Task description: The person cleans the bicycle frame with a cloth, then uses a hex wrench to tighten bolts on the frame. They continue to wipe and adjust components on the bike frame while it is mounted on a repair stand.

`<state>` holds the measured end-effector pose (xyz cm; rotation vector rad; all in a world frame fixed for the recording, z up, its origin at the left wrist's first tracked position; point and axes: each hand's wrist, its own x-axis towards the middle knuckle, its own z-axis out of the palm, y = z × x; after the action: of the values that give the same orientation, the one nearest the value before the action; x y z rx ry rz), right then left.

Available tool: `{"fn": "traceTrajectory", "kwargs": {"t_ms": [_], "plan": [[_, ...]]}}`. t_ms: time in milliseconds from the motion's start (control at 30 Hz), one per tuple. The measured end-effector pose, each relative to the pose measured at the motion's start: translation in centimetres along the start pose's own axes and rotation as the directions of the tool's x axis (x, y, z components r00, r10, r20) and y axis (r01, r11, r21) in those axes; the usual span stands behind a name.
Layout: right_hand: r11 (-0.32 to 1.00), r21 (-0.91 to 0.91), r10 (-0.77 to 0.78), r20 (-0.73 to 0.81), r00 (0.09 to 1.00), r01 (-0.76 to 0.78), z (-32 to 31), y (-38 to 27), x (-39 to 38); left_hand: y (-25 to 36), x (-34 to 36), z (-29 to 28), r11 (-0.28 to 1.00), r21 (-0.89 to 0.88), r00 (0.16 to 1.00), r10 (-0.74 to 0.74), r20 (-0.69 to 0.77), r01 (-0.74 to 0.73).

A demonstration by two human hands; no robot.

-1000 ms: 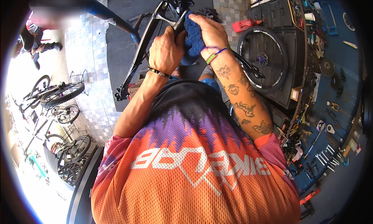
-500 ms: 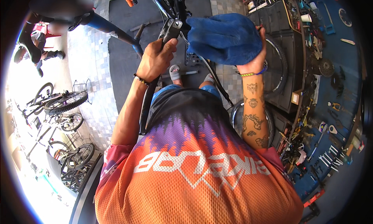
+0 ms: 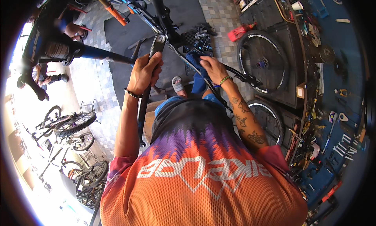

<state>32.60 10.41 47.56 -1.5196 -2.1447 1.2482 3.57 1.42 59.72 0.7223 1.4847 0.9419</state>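
Note:
My left hand is closed on a black bicycle frame member just below its metal end. My right hand is closed on a blue cloth against a thin dark tube of the frame, to the right of my left hand. The cloth hangs down between the tubes and partly hides what lies behind it. Above both hands are the black upper tubes of the bicycle.
Another bike part with an orange tube, a dark stand and people are at upper left. Bicycles stand left. At right are wheels, a red bottle and a tool board. Parts lie on a black mat.
The cloth, spread out flat in my right hand half a second ago, is bunched lower against the frame. My left hand has moved slightly left and down, still on the frame member.

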Motion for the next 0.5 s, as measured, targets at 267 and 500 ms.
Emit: {"fn": "traceTrajectory", "kwargs": {"t_ms": [267, 500], "plan": [[0.965, 0.099, -0.212, -0.259, 0.942, 0.244, -1.1, -6.9, -0.7, -0.7, 0.3, 0.6, 0.997, -0.071, 0.999, -0.034, -0.018, 0.033], [0.898, -0.330, -0.304, 0.009, 0.953, 0.289, 1.2, -6.9, -2.0, -0.5, 0.5, -0.2, 0.996, -0.080, 0.999, -0.031, -0.037, 0.028]]}}
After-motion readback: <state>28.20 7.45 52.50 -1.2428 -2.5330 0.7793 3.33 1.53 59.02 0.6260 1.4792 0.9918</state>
